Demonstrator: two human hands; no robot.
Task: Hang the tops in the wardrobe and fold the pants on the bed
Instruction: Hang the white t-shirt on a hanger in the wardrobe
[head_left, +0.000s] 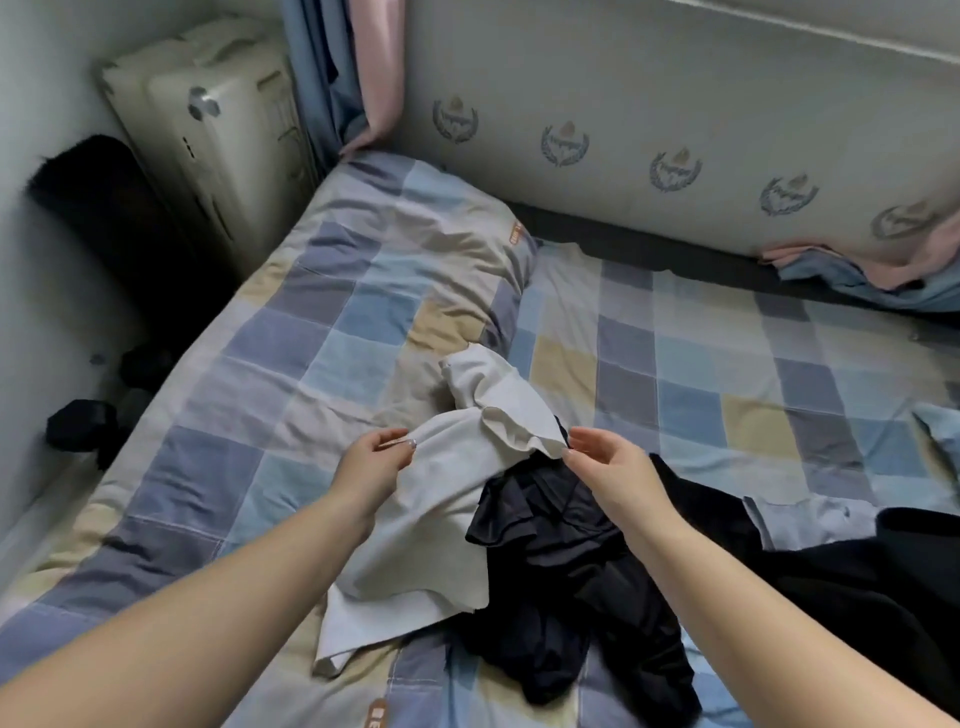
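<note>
— At the centre of the frame, what is lying on the checked cotton bedspread (291, 332)?

— A crumpled off-white garment of soft, matte woven cloth (441, 499) is sprawling from the middle down toward the lower centre, its hem curling in loose waves. Whether it is a top or pants, I cannot tell.

— And the hands?

— The left hand (371, 462) is pinching the garment's left edge between thumb and fingertips, just left of centre. The right hand (605, 460) is pinching the wavy right edge, just right of centre. Both are gripping cloth, fingers curled narrowly.

— What is sitting beside it?

— A dark navy, slightly shiny pleated garment (566, 561) is bunching up in the lower centre, touching the off-white one and partly lying under it. A black, fuzzier piece of clothing (857, 587) is spreading across the lower right.

— Anything else?

— A pillow in the same blue, grey and beige checks (415, 244) is resting in the upper middle. A cream hard-shell ribbed suitcase (208, 130) is standing upright in the upper left, and pink and blue curtains (358, 73) are hanging at the top centre.
</note>
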